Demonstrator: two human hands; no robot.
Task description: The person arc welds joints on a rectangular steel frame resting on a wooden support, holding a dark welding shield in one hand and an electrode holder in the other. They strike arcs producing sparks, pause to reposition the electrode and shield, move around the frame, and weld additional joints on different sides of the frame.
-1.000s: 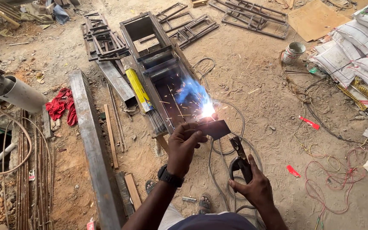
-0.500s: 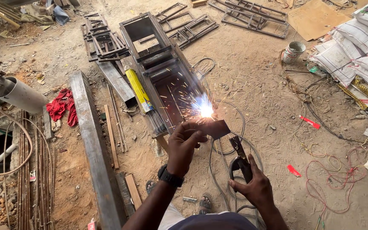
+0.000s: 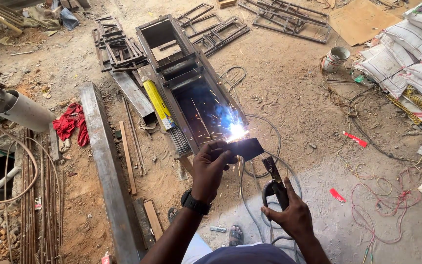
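My left hand (image 3: 210, 168) holds a dark rectangular shield plate (image 3: 246, 147) up in front of a bright welding arc (image 3: 237, 131). Sparks fly at the near corner of a long rectangular steel frame (image 3: 184, 83) lying on the dirt floor. My right hand (image 3: 291, 215) grips a black electrode holder (image 3: 275, 181), its tip pointing toward the arc. A cable (image 3: 252, 205) loops from the holder across the ground. A black watch sits on my left wrist.
A yellow pack of welding rods (image 3: 158, 105) lies left of the frame. A long steel beam (image 3: 106, 166) runs along the left. Red cloth (image 3: 72, 124), rebar, welded frames (image 3: 289, 17), a bucket (image 3: 337, 58), stacked sacks (image 3: 411, 54) and tangled wires (image 3: 391, 195) surround me.
The arc stays lit and has shifted slightly; both hands hold almost the same position.
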